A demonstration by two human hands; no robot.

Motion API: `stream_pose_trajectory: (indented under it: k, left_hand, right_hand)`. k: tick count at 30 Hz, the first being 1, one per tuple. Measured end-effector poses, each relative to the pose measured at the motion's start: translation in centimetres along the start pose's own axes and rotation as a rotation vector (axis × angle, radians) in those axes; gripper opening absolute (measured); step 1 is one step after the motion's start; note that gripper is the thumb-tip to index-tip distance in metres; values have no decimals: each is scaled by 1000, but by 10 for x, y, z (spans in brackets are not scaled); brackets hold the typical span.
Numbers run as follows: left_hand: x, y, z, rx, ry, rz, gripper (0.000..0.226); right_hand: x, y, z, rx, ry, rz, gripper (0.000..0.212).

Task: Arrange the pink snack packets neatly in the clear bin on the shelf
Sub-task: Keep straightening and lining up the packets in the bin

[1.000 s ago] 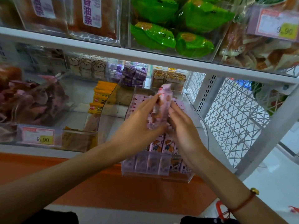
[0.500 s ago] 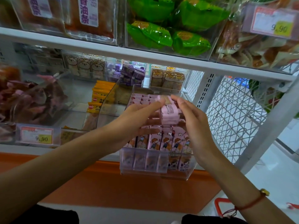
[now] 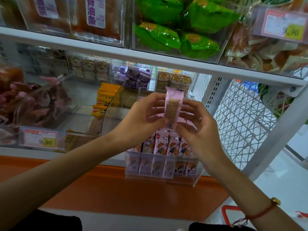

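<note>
Here, left hand (image 3: 141, 114) and right hand (image 3: 198, 129) both pinched one pink packet (image 3: 172, 105), upright above clear bin (image 3: 160, 178) at shelf front edge. I judged: align with standing row (image 3: 168, 145), lower straight into gap.

Bright, even indoor light with soft, faint shadows. Glare streaks the clear bins at 12 o'clock. Wide-angle lens bends the shelf edge (image 3: 150, 57); the 9 o'clock side looks hazy and soft.

Green packets (image 3: 178, 35) above; orange packets (image 3: 106, 99) left.
</note>
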State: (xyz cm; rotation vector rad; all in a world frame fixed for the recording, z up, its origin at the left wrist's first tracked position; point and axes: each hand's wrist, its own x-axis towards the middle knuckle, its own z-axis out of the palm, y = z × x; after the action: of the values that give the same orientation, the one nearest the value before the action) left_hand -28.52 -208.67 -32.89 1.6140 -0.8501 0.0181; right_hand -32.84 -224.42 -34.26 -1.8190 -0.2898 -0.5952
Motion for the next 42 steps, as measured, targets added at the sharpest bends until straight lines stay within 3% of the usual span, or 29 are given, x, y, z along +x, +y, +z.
stream_pose_trajectory:
  k: [5, 9, 11, 13, 17, 19, 22, 26, 33, 37, 42]
  left_hand:
    - [1, -1, 1, -14, 99, -4, 40]
    - [-2, 1, 3, 327, 243, 122, 48]
    - [-6, 1, 7, 549, 218, 220, 47]
    - [-8, -1, 12, 606, 168, 265, 47]
    - [-2, 1, 14, 409, 54, 79, 56]
    - [5, 0, 13, 322, 25, 23, 47]
    - [22, -10, 17, 326, 127, 30, 27]
    - [49, -27, 38, 602, -123, 3, 24]
    - [81, -49, 62, 1171, -419, -45, 43]
    - [77, -50, 60, 1151, -426, -9, 52]
    - [56, -50, 55, 1066, -430, 63, 52]
  right_hand:
    - [-1, -5, 1, -66, -23, 0, 44]
    - [-3, -9, 2, -29, 31, 35, 52]
    - [-4, -11, 4, 2, 76, 48, 46]
    - [-1, -11, 2, 15, 127, 58, 38]
    - [7, -6, -17, 54, 170, 86, 40]
    - [11, -4, -33, 104, 243, 104, 46]
    - [15, 2, -57, 84, 392, 60, 31]
    - [10, 9, -79, -13, 520, -3, 29]
    - [3, 17, -91, -109, 444, -65, 34]
    - [7, 12, -88, -109, 355, -71, 44]
    - [22, 12, -80, -227, 210, -89, 41]
